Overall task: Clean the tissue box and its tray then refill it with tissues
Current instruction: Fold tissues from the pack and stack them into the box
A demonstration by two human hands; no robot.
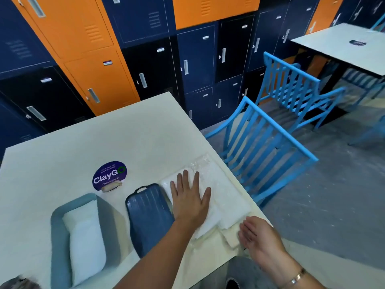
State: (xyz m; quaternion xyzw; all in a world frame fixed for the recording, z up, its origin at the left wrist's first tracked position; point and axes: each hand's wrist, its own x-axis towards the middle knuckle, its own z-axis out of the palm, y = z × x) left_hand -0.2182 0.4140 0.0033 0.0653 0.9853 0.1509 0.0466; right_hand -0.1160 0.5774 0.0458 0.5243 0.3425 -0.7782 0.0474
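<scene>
left hand [190, 200] flat on tissues [227, 197].

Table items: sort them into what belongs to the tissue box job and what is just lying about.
Part of the job:
- grey tissue box, tissues inside
- blue ribbed tray
- white tissue stack under the left hand
- right hand at the table edge

Just lying about:
- ClayGo sticker
- blue chairs
- lockers

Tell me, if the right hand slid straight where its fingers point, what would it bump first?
Probably the white tissue stack. The right hand has its fingers pointing up-left toward the stack's near edge, though depth is unclear.
</scene>
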